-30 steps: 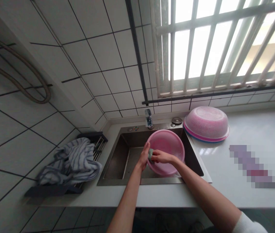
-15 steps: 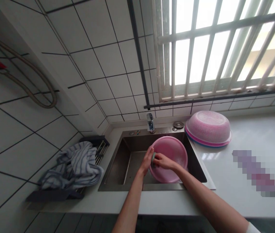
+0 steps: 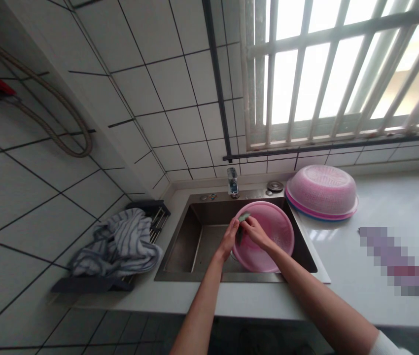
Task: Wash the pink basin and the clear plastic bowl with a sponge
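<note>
A pink plastic colander (image 3: 276, 230) rests tilted in the steel sink (image 3: 205, 236), its perforated inside facing me. My left hand (image 3: 228, 237) grips the colander's left rim, fingers closed on it. Just inside that rim, my right hand (image 3: 255, 231) is closed on a thin green scouring pad (image 3: 244, 217), which pokes out past the fingertips. The pad lies against the rim near the left fingertips. Part of it is hidden behind the fingers.
Behind the sink stands a chrome faucet (image 3: 232, 181), with a drain strainer (image 3: 275, 186) to its right. Upturned pink colanders (image 3: 322, 190) sit stacked on the right counter. A striped cloth (image 3: 121, 244) drapes over a dark rack (image 3: 91, 285) at left.
Both hands have shifted slightly up along the colander's left rim. More of the green scouring pad now shows above the right fingers. The whole view has also moved a little.
</note>
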{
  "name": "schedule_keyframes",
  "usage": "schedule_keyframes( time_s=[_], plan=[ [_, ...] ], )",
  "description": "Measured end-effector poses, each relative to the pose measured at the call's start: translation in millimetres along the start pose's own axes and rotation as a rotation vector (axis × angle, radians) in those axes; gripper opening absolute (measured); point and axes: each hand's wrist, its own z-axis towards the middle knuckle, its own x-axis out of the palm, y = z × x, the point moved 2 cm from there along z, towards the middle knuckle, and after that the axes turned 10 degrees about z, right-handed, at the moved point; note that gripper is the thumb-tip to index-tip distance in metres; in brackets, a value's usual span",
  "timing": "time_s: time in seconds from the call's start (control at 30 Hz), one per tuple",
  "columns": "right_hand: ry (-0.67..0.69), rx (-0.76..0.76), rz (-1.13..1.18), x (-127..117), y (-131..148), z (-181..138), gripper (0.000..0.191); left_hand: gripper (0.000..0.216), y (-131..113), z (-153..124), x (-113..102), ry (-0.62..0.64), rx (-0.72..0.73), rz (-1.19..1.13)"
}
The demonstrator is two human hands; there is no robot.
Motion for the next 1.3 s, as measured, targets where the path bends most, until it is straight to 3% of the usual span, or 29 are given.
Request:
schedule_keyframes(
  time_s=[0.03, 0.17, 0.2, 0.23, 0.37, 0.4, 0.57, 0.6, 0.77, 0.93, 1.0, 1.13, 1.3],
  plan=[
    [0.019, 0.005, 0.003, -0.3, 0.3, 0.4, 0.031, 0.077, 0.4, 0.4, 0.2, -0.001, -0.007, -0.002],
    [0.37, 0.191, -0.063, 6.6, -3.8, -5.3, 0.029, 0.083, 3.6, 2.1, -5.0, -0.032, -0.043, 0.039],
    [0.404, 0.205, -0.074, 7.7, -3.6, -6.3, 0.029, 0.083, 4.2, 2.3, -6.1, -0.037, -0.04, 0.043],
    [0.378, 0.188, -0.073, 7.5, -2.2, -6.0, 0.03, 0.081, 4.6, 2.4, -6.4, -0.037, -0.033, 0.042],
    [0.012, -0.006, -0.007, -0.6, 7.6, -0.9, 0.034, 0.074, 4.3, 2.2, -1.8, 0.002, 0.005, -0.003],
    [-0.004, -0.014, -0.001, -1.3, 8.2, -0.7, 0.034, 0.073, 4.0, 2.1, -1.0, 0.004, 0.005, -0.007],
    [0.348, 0.196, -0.094, 6.5, -0.8, -5.6, 0.034, 0.074, 2.2, 1.2, -4.9, -0.03, -0.02, 0.039],
    [0.342, 0.197, -0.102, 6.6, -1.2, -5.4, 0.034, 0.074, 1.7, 1.1, -5.4, -0.028, -0.014, 0.04],
    [0.033, 0.004, -0.028, -0.7, 6.1, 0.4, 0.033, 0.069, -0.2, 1.4, -0.5, 0.006, 0.024, -0.013],
    [0.303, 0.144, -0.098, 6.6, 0.9, -3.0, 0.03, 0.07, -1.8, -0.2, -2.0, -0.017, 0.001, 0.043],
    [0.29, 0.137, -0.106, 7.0, 1.0, -2.3, 0.029, 0.071, -2.9, -0.9, -2.8, -0.032, 0.006, 0.055],
    [0.089, 0.01, -0.059, 2.0, 6.5, 1.3, 0.028, 0.069, -5.1, -1.0, -0.1, -0.017, 0.019, 0.055],
    [0.259, 0.147, -0.051, 7.6, 1.6, -3.0, 0.026, 0.07, -2.5, 0.4, -1.4, -0.033, -0.024, 0.057]
  ],
)
